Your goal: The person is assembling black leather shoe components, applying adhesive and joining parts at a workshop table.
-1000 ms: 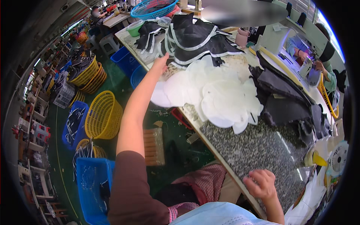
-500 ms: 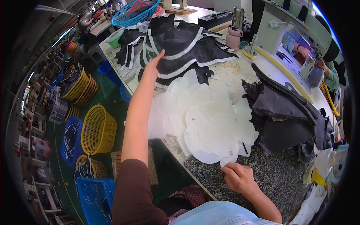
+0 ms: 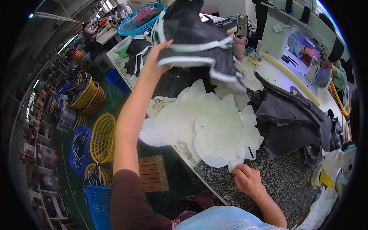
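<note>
My left hand (image 3: 158, 57), arm stretched forward, is closed on the left edge of a stack of black cut pieces with white edging strips (image 3: 193, 36). The stack is raised off the table and blurred along its lower right side. Under it, more black material (image 3: 180, 82) lies on the tabletop. Nearer me spreads an overlapping pile of thin, whitish translucent sheets (image 3: 220, 132). My right hand (image 3: 248, 180) pinches the tip of a sheet at the pile's near edge, above a speckled stone slab (image 3: 280, 180).
Dark padded pieces (image 3: 289, 126) are heaped on the right. Behind them, another person's hands (image 3: 326, 65) work at a sewing machine (image 3: 314, 71). A pink cup (image 3: 239, 46) and a steel flask (image 3: 242, 25) stand at the back. Yellow baskets (image 3: 102, 138) and blue baskets (image 3: 99, 207) line the floor at left.
My left hand has closed on the black edged pieces and lifted them up and away from the table. My right hand stays at the sheets' near edge, shifted slightly right.
</note>
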`<action>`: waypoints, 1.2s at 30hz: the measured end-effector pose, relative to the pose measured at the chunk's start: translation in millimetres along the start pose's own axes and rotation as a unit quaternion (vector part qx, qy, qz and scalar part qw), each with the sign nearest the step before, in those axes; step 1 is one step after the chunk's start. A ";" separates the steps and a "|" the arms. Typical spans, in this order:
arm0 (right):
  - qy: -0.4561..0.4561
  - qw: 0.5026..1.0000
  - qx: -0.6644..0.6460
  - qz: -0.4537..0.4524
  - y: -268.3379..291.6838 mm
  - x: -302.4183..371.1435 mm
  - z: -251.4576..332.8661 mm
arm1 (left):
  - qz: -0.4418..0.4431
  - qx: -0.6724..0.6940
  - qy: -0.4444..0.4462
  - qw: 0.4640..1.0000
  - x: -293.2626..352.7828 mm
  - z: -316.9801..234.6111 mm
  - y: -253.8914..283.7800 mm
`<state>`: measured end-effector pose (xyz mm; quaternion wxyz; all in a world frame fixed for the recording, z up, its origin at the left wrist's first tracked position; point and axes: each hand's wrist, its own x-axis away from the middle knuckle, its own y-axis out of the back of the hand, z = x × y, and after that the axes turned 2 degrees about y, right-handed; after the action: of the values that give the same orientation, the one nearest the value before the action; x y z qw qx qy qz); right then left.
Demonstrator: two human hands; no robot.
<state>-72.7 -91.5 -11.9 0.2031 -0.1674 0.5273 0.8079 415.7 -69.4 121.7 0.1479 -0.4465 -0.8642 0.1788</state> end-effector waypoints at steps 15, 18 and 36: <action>-0.008 1.000 0.023 -0.003 -1.1 -0.2 7.6 | -0.310 -0.777 -0.260 0.483 31.2 67.0 -10.3; -0.010 1.000 0.014 -0.012 -3.1 1.6 5.2 | 0.029 -0.712 -0.373 0.595 36.4 88.2 -52.7; -0.125 0.987 0.066 -0.072 -19.4 25.4 27.0 | 0.015 -0.416 -0.750 0.515 186.6 28.6 -265.9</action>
<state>-86.4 -55.9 -28.9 0.3357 -0.0888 0.5363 0.7693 108.7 -63.4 231.4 -0.7601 -0.1703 -0.6232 0.0699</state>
